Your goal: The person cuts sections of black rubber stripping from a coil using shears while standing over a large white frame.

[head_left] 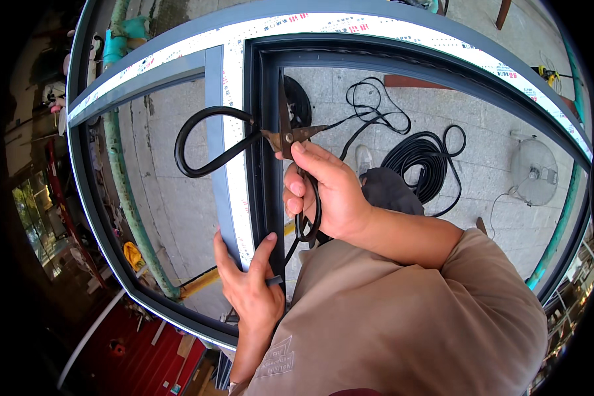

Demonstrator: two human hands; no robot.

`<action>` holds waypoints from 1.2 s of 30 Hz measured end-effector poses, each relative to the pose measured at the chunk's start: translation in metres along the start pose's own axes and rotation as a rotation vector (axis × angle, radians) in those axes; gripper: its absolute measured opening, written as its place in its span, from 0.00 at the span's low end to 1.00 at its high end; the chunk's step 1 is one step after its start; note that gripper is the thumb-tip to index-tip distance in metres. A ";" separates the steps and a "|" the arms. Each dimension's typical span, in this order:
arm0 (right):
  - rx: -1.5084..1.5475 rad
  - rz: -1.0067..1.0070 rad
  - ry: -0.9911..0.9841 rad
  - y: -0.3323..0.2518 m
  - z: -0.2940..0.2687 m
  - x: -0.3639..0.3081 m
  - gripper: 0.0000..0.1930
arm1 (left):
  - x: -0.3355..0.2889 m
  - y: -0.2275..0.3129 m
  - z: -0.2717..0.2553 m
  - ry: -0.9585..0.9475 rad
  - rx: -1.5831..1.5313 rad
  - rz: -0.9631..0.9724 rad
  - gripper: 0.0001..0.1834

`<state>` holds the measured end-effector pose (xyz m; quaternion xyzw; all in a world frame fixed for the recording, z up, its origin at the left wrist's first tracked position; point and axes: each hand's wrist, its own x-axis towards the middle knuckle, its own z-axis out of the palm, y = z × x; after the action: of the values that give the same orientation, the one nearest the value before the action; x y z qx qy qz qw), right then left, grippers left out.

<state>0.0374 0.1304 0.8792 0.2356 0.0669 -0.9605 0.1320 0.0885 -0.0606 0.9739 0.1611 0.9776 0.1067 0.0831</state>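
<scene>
My right hand point(327, 181) grips a pair of scissors point(288, 137) with black loop handles and dark, rusty blades. One handle loop lies in the fingers; the other sticks out to the left across the frame's upright bar. The blades are spread wide, one toward the far side and one to the right. Below the scissors is a dark grey window frame point(214, 152) with printed white film on its bars. Around the near part of its upright bar, my left hand point(251, 290) has its thumb on the inner groove and its fingers on the left face.
On the paved floor beyond the frame lies a coil of black rubber strip point(412, 165), with loose loops point(376, 109) farther off. A round floor fan point(534, 170) stands at the right. Green pipes point(127, 171) run beneath the frame on both sides.
</scene>
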 end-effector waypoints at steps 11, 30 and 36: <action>-0.325 -0.239 -0.061 -0.013 -0.014 0.010 0.11 | 0.001 0.003 0.000 0.012 0.009 -0.001 0.30; -0.069 0.024 0.038 -0.008 0.023 -0.017 0.12 | -0.003 -0.008 0.003 0.008 0.026 0.014 0.30; -0.063 0.015 0.029 -0.006 0.020 -0.016 0.13 | 0.000 -0.005 0.002 0.006 0.017 0.004 0.28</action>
<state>0.0407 0.1358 0.9052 0.2455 0.0974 -0.9534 0.1455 0.0877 -0.0647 0.9707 0.1635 0.9784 0.0992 0.0787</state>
